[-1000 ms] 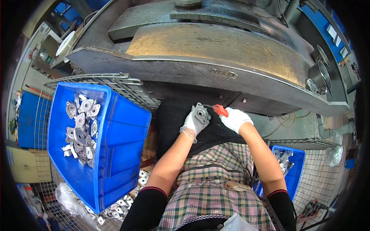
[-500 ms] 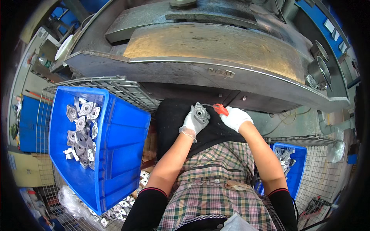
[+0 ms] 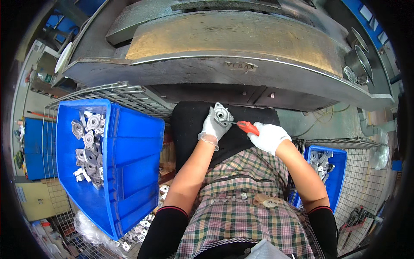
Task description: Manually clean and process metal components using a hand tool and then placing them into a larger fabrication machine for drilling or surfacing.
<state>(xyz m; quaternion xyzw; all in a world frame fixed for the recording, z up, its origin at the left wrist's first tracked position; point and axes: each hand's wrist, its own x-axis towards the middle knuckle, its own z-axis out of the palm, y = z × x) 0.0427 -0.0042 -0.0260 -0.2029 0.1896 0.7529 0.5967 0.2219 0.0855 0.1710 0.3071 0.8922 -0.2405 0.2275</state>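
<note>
My left hand (image 3: 211, 128), in a white glove, grips a grey metal casting (image 3: 221, 113) with a round bore and lug-like ends, above the black cloth over my lap. My gloved right hand (image 3: 272, 137) is closed round the red handle of a tool (image 3: 248, 127). The tool's thin metal shaft points left and reaches the lower right side of the casting. Its tip is too small to make out, so I cannot tell the exact kind of tool.
Left of me stands a tilted blue bin (image 3: 136, 159) with several similar castings (image 3: 89, 155). A smaller blue bin (image 3: 340, 172) with metal parts sits at the right, by a wire mesh cage (image 3: 364, 181). Ahead runs a metal workbench (image 3: 181, 73) with a metal pot (image 3: 358, 64).
The tool's handle has swung to slope down toward the right, and my right hand has moved slightly right and down. The view has shifted a little; the left hand still holds the casting.
</note>
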